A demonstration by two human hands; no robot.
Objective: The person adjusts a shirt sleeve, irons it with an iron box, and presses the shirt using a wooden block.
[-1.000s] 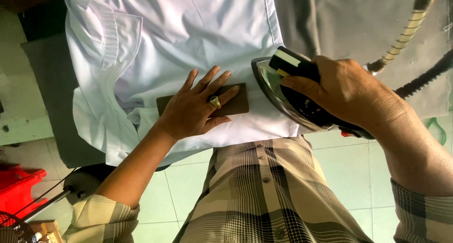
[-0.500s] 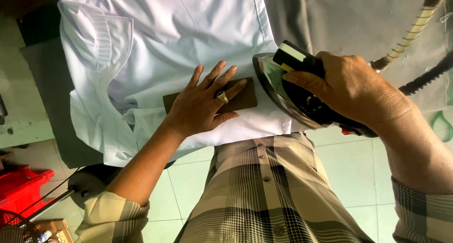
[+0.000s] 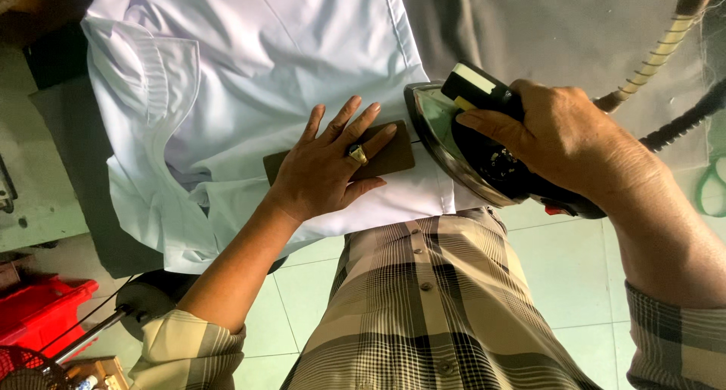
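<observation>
My left hand (image 3: 327, 167) lies flat, fingers spread, on the brown card (image 3: 393, 154) atop the white shirt (image 3: 265, 65); my right hand (image 3: 563, 136) grips the iron (image 3: 461, 144) beside the card.

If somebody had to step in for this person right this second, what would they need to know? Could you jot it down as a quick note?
Left hand: flat, fingers spread, pressing a brown card onto the white shirt.
Right hand: gripping the iron, tilted, at the shirt's right edge beside the card.
Shirt lies spread on the grey padded board.
Done: shirt laid out, card placed.
Left: the iron is not yet flat on the cloth.
</observation>
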